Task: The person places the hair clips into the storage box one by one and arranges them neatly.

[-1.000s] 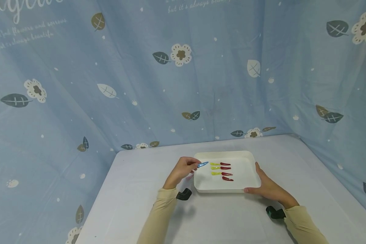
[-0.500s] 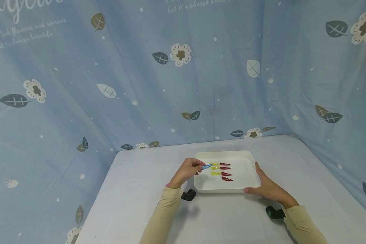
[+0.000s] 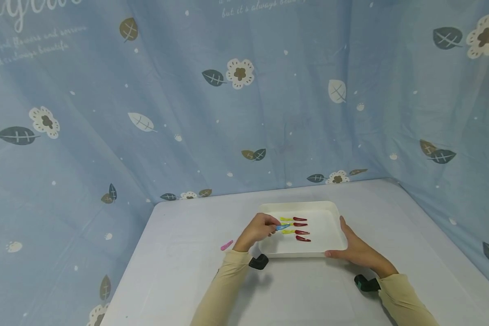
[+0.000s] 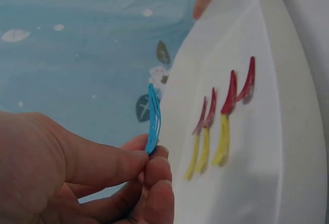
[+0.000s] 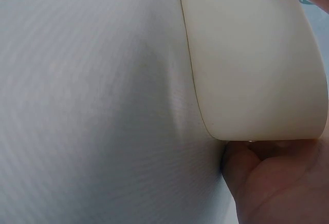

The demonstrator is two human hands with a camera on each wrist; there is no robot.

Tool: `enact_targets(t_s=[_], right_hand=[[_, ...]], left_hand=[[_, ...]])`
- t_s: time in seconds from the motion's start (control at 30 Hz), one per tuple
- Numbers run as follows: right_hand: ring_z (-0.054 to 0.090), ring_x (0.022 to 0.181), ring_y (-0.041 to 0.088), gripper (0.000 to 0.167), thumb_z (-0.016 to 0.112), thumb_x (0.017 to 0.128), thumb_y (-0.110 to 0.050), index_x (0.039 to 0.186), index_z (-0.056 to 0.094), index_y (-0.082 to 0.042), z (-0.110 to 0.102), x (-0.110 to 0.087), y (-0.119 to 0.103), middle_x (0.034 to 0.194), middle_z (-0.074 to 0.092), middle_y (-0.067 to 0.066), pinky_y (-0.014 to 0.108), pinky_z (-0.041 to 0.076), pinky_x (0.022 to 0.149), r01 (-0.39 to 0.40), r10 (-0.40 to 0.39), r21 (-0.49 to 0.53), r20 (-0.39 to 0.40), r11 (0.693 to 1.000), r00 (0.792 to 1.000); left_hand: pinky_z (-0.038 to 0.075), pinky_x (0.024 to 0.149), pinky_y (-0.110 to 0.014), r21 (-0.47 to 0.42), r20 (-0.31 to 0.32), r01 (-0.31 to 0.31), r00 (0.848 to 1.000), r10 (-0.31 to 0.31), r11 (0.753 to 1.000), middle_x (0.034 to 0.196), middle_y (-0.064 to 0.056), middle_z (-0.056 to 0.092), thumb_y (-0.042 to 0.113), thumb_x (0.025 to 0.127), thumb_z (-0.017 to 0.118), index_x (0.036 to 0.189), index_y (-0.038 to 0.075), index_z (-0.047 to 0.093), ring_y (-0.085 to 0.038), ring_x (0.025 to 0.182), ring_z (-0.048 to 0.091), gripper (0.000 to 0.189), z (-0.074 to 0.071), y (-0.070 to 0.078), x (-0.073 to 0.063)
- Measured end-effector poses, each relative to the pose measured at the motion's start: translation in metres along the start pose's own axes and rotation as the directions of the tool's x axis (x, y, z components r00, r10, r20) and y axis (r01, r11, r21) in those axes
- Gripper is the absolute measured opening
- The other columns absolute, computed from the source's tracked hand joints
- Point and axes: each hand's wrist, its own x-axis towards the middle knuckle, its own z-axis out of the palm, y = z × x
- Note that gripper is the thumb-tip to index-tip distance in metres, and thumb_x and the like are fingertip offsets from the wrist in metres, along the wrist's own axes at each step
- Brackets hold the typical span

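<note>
My left hand (image 3: 261, 230) pinches a blue snap hair clip (image 4: 153, 121) between thumb and fingertips, over the left part of a white tray (image 3: 325, 226). The clip's narrow end points away from the fingers. Inside the tray lie red hair clips (image 3: 300, 219) in a column, with yellow hair clips (image 4: 222, 141) end to end on their left. The lowest red clip (image 3: 303, 238) has no yellow one beside it. My right hand (image 3: 360, 250) grips the tray's right front corner, thumb on the front wall and fingers along the right side.
A pink hair clip (image 3: 227, 245) lies on the white-covered table (image 3: 179, 271), left of the tray. Dark wrist-worn devices sit by both cuffs. A blue patterned curtain (image 3: 187, 154) hangs behind the table and on both sides.
My left hand has moved right and slightly nearer the front with the blue hair clip, further over the tray. The pink hair clip has come fully into view. My right hand stays put.
</note>
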Motion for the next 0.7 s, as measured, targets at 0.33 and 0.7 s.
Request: enact_targets(t_s=[0.33,0.7], right_hand=[[0.014,0.152,0.058,0.135,0.088,0.081,-0.03,0.163,-0.016,-0.004,0.001,0.001,0.003,0.17,-0.001,0.033,0.08,0.025,0.109,0.025,-0.025,0.0,-0.01,1.0,1.0],[0.018,0.15,0.057,0.134,0.087,0.081,-0.031,0.162,-0.015,0.001,0.001,0.001,0.005,0.168,0.001,0.036,0.08,0.026,0.109,0.04,-0.04,-0.01,-0.017,0.999,0.999]], left_hand=[[0.044,0.059,-0.021,0.066,-0.019,0.024,1.0,-0.023,0.998,0.083,-0.007,0.07,-0.003,0.097,0.061,0.104,-0.003,0.077,-0.01,0.067,0.055,0.018,0.012,-0.002,0.006],[0.045,0.061,-0.021,0.15,-0.043,0.032,0.999,-0.026,0.988,0.083,-0.007,0.073,-0.006,0.093,0.064,0.098,-0.004,0.078,-0.01,0.069,0.056,0.014,0.02,-0.003,0.008]])
